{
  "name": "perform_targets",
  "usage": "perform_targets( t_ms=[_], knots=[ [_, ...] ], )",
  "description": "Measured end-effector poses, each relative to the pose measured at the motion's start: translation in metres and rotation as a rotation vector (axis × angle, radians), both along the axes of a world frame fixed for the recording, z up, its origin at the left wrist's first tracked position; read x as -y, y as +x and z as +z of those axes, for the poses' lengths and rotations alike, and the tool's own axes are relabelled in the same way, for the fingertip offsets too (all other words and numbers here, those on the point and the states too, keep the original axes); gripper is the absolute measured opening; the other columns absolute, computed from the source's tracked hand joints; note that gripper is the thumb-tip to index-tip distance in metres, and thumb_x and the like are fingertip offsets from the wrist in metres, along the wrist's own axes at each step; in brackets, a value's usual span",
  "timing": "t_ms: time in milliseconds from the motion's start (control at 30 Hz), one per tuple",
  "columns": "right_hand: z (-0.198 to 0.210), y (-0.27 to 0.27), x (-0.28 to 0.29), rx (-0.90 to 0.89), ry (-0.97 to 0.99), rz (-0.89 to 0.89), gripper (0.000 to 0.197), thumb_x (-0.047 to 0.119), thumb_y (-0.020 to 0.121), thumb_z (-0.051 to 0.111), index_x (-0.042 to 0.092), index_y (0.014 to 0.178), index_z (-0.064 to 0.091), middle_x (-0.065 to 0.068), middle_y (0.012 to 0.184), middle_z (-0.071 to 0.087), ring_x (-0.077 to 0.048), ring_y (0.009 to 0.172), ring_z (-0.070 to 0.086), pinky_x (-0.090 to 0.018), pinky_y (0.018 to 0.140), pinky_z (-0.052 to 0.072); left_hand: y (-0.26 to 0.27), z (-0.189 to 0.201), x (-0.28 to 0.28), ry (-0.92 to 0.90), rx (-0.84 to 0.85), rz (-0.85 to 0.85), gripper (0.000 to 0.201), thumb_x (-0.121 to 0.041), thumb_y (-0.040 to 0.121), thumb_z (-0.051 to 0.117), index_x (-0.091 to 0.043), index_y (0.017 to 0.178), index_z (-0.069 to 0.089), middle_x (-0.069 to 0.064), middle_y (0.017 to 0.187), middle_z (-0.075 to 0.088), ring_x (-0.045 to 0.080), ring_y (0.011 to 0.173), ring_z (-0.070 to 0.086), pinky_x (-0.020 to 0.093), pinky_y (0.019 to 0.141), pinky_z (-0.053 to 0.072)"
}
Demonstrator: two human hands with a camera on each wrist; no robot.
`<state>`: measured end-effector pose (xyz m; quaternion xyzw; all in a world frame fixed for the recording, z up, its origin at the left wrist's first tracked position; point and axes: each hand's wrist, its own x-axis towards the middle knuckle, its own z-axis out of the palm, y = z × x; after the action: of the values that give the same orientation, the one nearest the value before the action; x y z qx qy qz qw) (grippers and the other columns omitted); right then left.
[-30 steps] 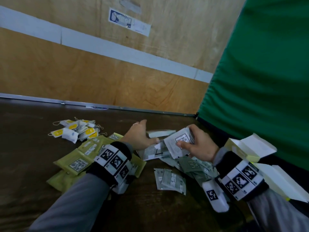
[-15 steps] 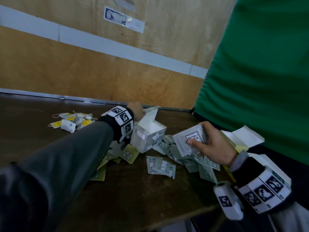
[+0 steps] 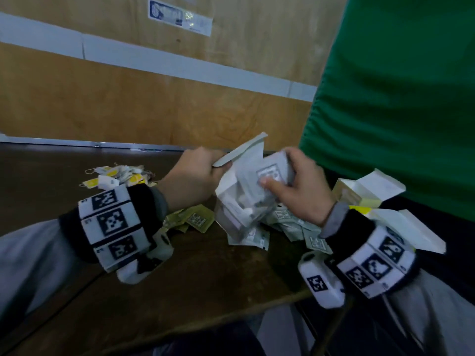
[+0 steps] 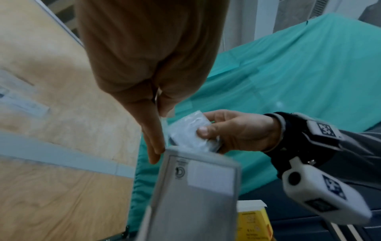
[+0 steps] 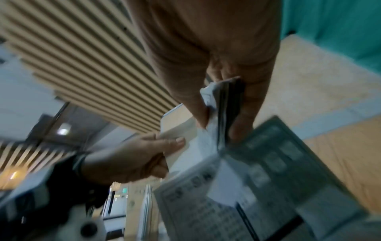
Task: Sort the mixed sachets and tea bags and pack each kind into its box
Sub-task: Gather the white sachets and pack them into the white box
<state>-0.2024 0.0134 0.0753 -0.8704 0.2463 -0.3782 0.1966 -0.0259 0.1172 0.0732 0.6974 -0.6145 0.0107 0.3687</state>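
My left hand [image 3: 205, 173] grips a white carton box [image 3: 234, 201] at its open top, holding it tilted above the table; the box [image 4: 193, 192] fills the lower middle of the left wrist view. My right hand [image 3: 295, 186] pinches a stack of grey sachets [image 3: 270, 173] at the box's mouth, thumb on the front; the stack [image 5: 224, 104] shows edge-on in the right wrist view. More grey sachets [image 3: 298, 227] lie under the box. Olive-green sachets [image 3: 195, 219] lie by my left wrist. Tea bags with yellow tags [image 3: 115, 176] are heaped at the far left.
Open white and yellow boxes [image 3: 365, 191] sit at the right by a green cloth [image 3: 398, 98]. A wooden wall [image 3: 154, 104] stands behind the dark table [image 3: 180, 278], whose near edge runs just below my wrists.
My left hand reached out, took the white box and lifted it toward me. My right hand brought its stack of grey sachets up to the box's open mouth.
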Motion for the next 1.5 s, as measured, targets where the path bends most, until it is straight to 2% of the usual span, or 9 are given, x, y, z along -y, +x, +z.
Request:
perform_targets(
  t_ms=[267, 433, 500, 667, 833, 967, 1067, 1333, 1500],
  knots=[
    [-0.013, 0.021, -0.026, -0.723, -0.196, -0.121, 0.037, 0.036, 0.084, 0.062, 0.016, 0.112, 0.048, -0.007, 0.108, 0.057, -0.024, 0.095, 0.058, -0.038, 0.079, 0.050, -0.016, -0.019, 0.003, -0.043, -0.095, -0.062, 0.028, -0.022, 0.098, 0.047, -0.004, 0.082, 0.061, 0.008, 0.073, 0.063, 0.014, 0.066, 0.059, 0.016, 0.056, 0.041],
    [-0.007, 0.014, -0.029, -0.869, 0.146, 0.140, 0.047, 0.043, 0.097, 0.039, 0.002, 0.115, 0.053, -0.020, 0.107, 0.062, -0.032, 0.091, 0.063, -0.038, 0.071, 0.054, 0.002, -0.029, 0.002, 0.055, -0.266, -0.072, 0.043, -0.038, 0.094, 0.043, -0.001, 0.099, 0.064, 0.017, 0.090, 0.068, 0.030, 0.083, 0.066, 0.049, 0.076, 0.055],
    [0.000, 0.006, -0.029, -0.928, 0.310, 0.254, 0.048, 0.042, 0.098, 0.033, 0.005, 0.122, 0.052, -0.020, 0.111, 0.060, -0.033, 0.100, 0.060, -0.036, 0.075, 0.055, 0.009, -0.031, 0.001, 0.105, -0.312, -0.082, 0.039, -0.031, 0.097, 0.045, 0.004, 0.097, 0.062, 0.021, 0.090, 0.066, 0.034, 0.082, 0.067, 0.052, 0.073, 0.056],
    [-0.014, 0.002, -0.037, -1.083, 0.139, 0.352, 0.037, 0.041, 0.097, 0.041, 0.017, 0.123, 0.049, -0.004, 0.115, 0.058, -0.022, 0.103, 0.054, -0.042, 0.095, 0.043, 0.014, -0.035, 0.001, 0.193, -0.372, -0.097, 0.038, -0.028, 0.098, 0.045, 0.006, 0.100, 0.060, 0.023, 0.094, 0.065, 0.035, 0.082, 0.067, 0.050, 0.068, 0.058],
    [-0.021, 0.007, -0.038, -0.965, 0.069, 0.365, 0.040, 0.031, 0.095, 0.050, 0.013, 0.131, 0.047, -0.005, 0.128, 0.056, -0.020, 0.113, 0.053, -0.038, 0.098, 0.043, 0.021, -0.033, 0.001, 0.105, 0.049, -0.001, 0.050, -0.020, 0.090, 0.062, -0.016, 0.137, 0.045, 0.006, 0.133, 0.051, 0.024, 0.121, 0.049, 0.028, 0.094, 0.039],
    [-0.016, 0.000, -0.031, -0.890, 0.058, 0.360, 0.046, 0.020, 0.089, 0.061, 0.019, 0.132, 0.047, 0.002, 0.129, 0.054, -0.012, 0.113, 0.053, -0.022, 0.092, 0.045, 0.007, -0.033, -0.028, -0.111, 0.603, -0.201, 0.038, -0.036, 0.086, 0.059, -0.029, 0.123, 0.059, 0.000, 0.135, 0.051, 0.022, 0.125, 0.048, 0.046, 0.099, 0.044],
    [-0.014, -0.008, -0.010, -0.815, -0.025, 0.279, 0.047, 0.016, 0.083, 0.067, 0.028, 0.127, 0.053, 0.010, 0.123, 0.054, -0.006, 0.111, 0.051, -0.017, 0.089, 0.044, 0.006, -0.049, -0.039, 0.100, 0.972, -0.296, 0.047, -0.056, 0.087, 0.044, -0.033, 0.125, 0.058, -0.003, 0.135, 0.055, 0.023, 0.134, 0.042, 0.054, 0.109, 0.031],
    [-0.028, -0.010, -0.001, -0.698, -0.269, 0.303, 0.011, 0.021, 0.085, 0.064, 0.027, 0.093, 0.070, 0.017, 0.096, 0.060, 0.004, 0.090, 0.053, -0.015, 0.082, 0.042, 0.015, -0.036, -0.044, 0.193, 1.053, -0.169, 0.065, -0.076, 0.081, 0.037, -0.024, 0.081, 0.075, 0.002, 0.122, 0.066, 0.026, 0.136, 0.041, 0.065, 0.109, 0.015],
    [-0.024, 0.015, -0.026, -0.541, -0.407, 0.308, 0.014, 0.020, 0.088, 0.060, 0.022, 0.096, 0.071, 0.005, 0.096, 0.062, -0.011, 0.090, 0.051, -0.027, 0.076, 0.044, 0.017, -0.035, -0.045, 0.176, 1.117, -0.136, 0.064, -0.072, 0.070, 0.049, -0.024, 0.106, 0.071, -0.001, 0.117, 0.068, 0.024, 0.129, 0.050, 0.063, 0.110, 0.013]
  ],
)
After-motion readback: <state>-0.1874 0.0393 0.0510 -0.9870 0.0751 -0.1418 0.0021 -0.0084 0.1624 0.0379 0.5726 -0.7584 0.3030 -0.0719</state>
